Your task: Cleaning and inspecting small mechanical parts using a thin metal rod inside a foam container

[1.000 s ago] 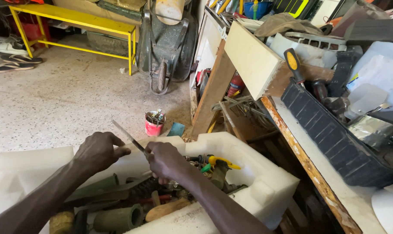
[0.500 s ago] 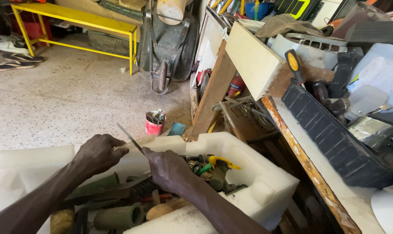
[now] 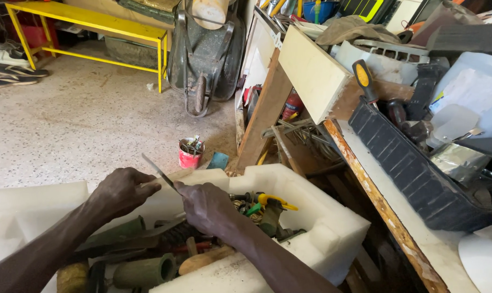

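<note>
Both my hands hold a thin flat metal blade (image 3: 158, 170) over a white foam box (image 3: 332, 228). My left hand (image 3: 121, 190) grips its lower part from the left, and my right hand (image 3: 205, 205) pinches it from the right. The blade's tip sticks up and to the left between the hands. Inside the box, under my hands, lie several tools: green tubes (image 3: 143, 270), wooden handles (image 3: 205, 260) and a yellow-handled tool (image 3: 275, 202).
A red can of small parts (image 3: 190, 153) stands on the speckled floor beyond the box. A cluttered workbench (image 3: 397, 222) with a black tray (image 3: 419, 173) runs along the right. A wheelbarrow (image 3: 202, 54) and a yellow metal bench (image 3: 94, 21) stand farther back.
My hands and the blade have stayed over the box with only a slight shift; the blade's tip sits a little lower than a second ago.
</note>
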